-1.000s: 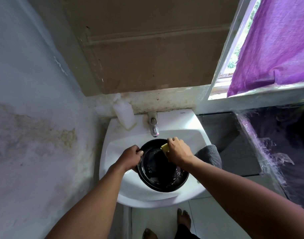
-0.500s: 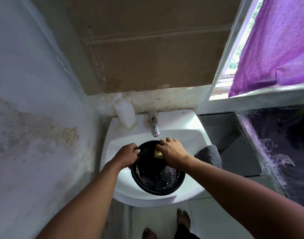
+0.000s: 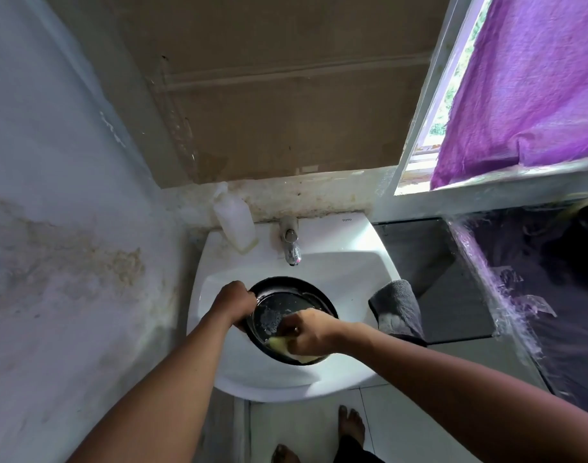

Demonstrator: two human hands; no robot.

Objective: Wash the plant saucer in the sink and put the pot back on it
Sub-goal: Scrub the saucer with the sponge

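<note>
A black round plant saucer [image 3: 287, 307] sits in the bowl of the white sink [image 3: 346, 272], below and in front of the tap [image 3: 291, 243]. It is tilted: the hollow side faces up and toward the person, the far rim raised nearer the tap, the near rim lower toward the front edge of the sink. Being round, it has no long axis to speak of; its wet inner face shows patches of suds.

The left hand [image 3: 234, 304] grips the saucer's left rim, fingers curled over the edge with the knuckles upward, just left of the saucer's middle. The right hand [image 3: 311, 332] lies over the near right part of the saucer, its fingers curled round a yellow sponge [image 3: 279, 344] and pressing it against the inner face close to the near rim. A pale bit of sponge or foam also shows under the hand at the saucer's front edge; which of the two it is cannot be told.

A grey cloth [image 3: 397, 310] hangs over the right rim of the sink, just beside the right forearm. A white plastic bottle [image 3: 236, 218] stands on the back ledge of the sink, left of the tap, leaning against the wall. Right of the sink and above it, a purple curtain [image 3: 526, 85] hangs at a window. Below the sink's front edge, bare feet [image 3: 351, 422] stand on the tiled floor [image 3: 302, 426].
</note>
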